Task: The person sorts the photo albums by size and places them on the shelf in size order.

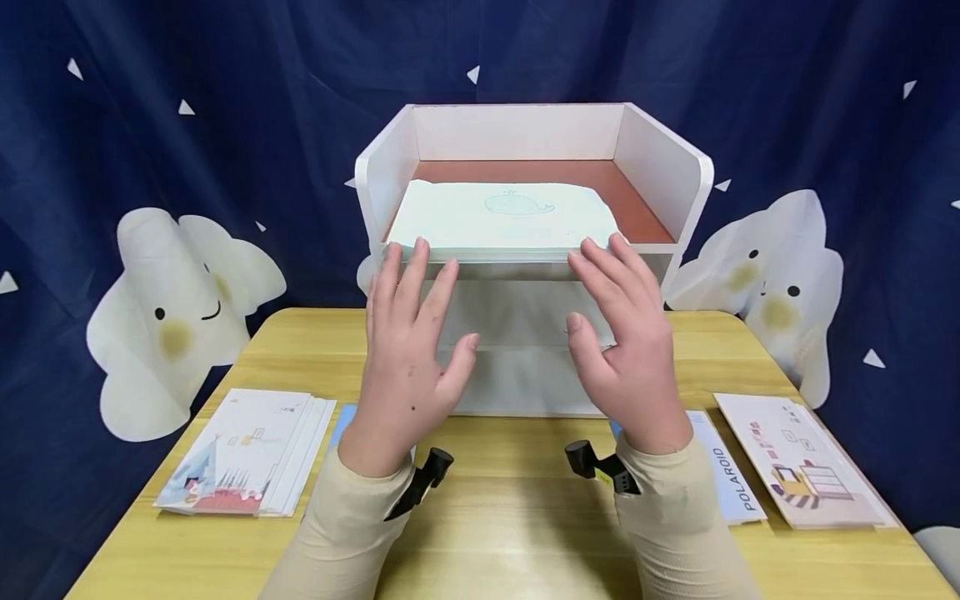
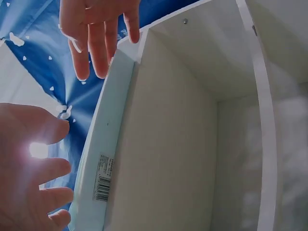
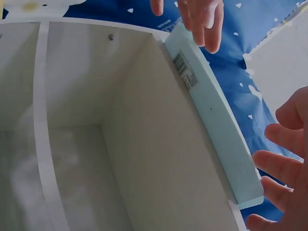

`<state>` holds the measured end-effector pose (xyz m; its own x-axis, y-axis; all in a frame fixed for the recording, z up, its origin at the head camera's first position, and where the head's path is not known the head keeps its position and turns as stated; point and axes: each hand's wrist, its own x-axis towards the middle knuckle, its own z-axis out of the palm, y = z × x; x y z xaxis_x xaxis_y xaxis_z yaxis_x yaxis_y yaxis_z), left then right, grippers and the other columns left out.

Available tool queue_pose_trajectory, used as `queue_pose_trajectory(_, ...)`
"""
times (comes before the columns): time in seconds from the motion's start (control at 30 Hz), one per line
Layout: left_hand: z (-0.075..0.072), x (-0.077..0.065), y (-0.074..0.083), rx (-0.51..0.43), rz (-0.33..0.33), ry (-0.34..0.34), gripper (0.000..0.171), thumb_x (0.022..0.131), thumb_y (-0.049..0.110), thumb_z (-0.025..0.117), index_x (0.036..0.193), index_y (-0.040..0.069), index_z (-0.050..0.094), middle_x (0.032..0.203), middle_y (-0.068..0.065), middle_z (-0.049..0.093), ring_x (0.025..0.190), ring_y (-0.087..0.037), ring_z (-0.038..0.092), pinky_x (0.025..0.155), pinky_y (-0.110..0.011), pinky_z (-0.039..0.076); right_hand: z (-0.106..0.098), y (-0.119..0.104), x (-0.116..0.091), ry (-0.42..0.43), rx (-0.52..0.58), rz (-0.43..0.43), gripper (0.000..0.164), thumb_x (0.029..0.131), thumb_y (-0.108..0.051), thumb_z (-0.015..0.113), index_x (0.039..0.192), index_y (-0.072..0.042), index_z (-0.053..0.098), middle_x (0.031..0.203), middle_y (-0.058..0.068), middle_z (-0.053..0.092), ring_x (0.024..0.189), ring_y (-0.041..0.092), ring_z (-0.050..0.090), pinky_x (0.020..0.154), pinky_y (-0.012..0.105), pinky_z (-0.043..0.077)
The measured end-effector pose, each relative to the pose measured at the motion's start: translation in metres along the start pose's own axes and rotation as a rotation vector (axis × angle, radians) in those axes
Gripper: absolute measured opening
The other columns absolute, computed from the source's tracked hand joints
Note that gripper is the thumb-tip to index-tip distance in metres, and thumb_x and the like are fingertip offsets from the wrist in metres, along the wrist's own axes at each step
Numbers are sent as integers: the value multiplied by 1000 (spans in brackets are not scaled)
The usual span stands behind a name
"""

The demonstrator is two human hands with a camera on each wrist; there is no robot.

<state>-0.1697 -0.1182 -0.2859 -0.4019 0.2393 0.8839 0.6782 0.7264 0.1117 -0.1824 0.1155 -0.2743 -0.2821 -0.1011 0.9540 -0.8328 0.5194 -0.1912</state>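
A flat, pale green-white package with a whale drawing point(image 1: 517, 218) lies on the top shelf of a small white rack point(image 1: 525, 133), its front edge at the shelf's front. A barcode shows on the package's side point(image 2: 91, 192) in the left wrist view. My left hand point(image 1: 408, 358) is spread with straight fingers, fingertips right at the package's front left corner. Opposite it, my right hand point(image 1: 626, 342) has its fingers extended toward the front right corner, thumb apart. Neither hand grips anything.
The rack's lower compartments point(image 3: 82, 168) face me. On the wooden table point(image 1: 495, 517), several illustrated cards point(image 1: 247, 450) lie at left and more illustrated cards point(image 1: 806, 467) at right. A blue-and-white packet marked POLAROID point(image 1: 723, 467) lies beside my right wrist. Behind hangs a dark blue curtain point(image 1: 300, 108).
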Motion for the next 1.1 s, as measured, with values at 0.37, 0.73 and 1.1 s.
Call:
queue_pose_trajectory(0.37, 11, 0, -5, -43, 32, -65, 70, 88, 15, 70, 152, 1, 43, 165, -20, 22, 153, -39, 10, 118, -62, 16, -3, 6, -1, 5, -48, 18, 42, 93, -20, 52, 125, 1, 70, 134, 17, 63, 134, 39, 47, 114, 51, 31)
queue_pose_trajectory(0.73, 29, 4, 1, -48, -6, -163, 69, 92, 23, 68, 154, 7, 43, 168, -12, 14, 154, -33, 1, 116, -65, 18, -2, 13, -1, -13, -87, 27, 42, 93, -20, 51, 125, 0, 70, 138, 16, 61, 136, 38, 45, 116, 50, 29)
queue_pose_trajectory(1.1, 41, 11, 5, 14, 1, -221, 69, 92, 26, 69, 154, 9, 43, 168, -13, 13, 154, -32, -2, 117, -64, 19, 5, 31, -7, -19, -132, 46, 45, 93, -18, 50, 131, -1, 67, 147, 14, 54, 145, 36, 35, 119, 51, 23)
